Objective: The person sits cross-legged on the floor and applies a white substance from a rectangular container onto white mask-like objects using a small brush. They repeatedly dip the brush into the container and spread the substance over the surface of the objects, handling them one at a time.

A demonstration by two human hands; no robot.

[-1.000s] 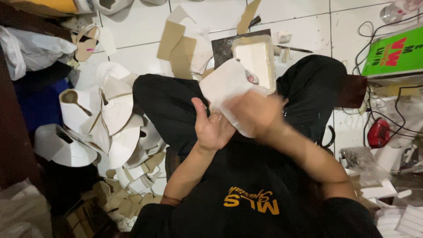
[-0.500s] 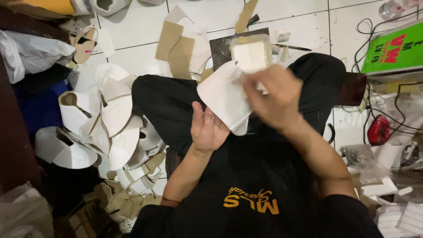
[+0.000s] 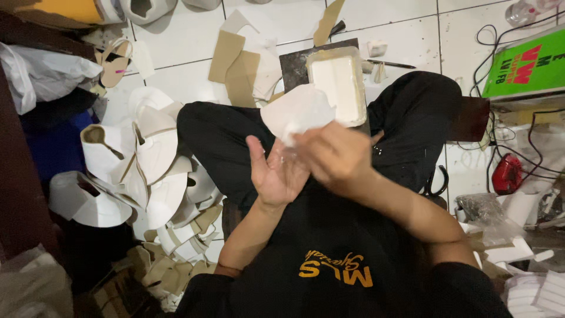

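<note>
Both hands meet over our lap: right hand (image 3: 335, 156) pinches the white sheet piece (image 3: 297, 112), which fans toward eleven o'clock; left hand (image 3: 275, 174) lies open, palm up, just beneath it.

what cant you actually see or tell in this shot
- Head view: the right hand is motion-blurred and covers the lower edge of the white sheet, so its grip is unclear.
- Left hand: whether its palm touches the sheet is hidden.
- Tray: the sheet overlaps its near corner.
</note>
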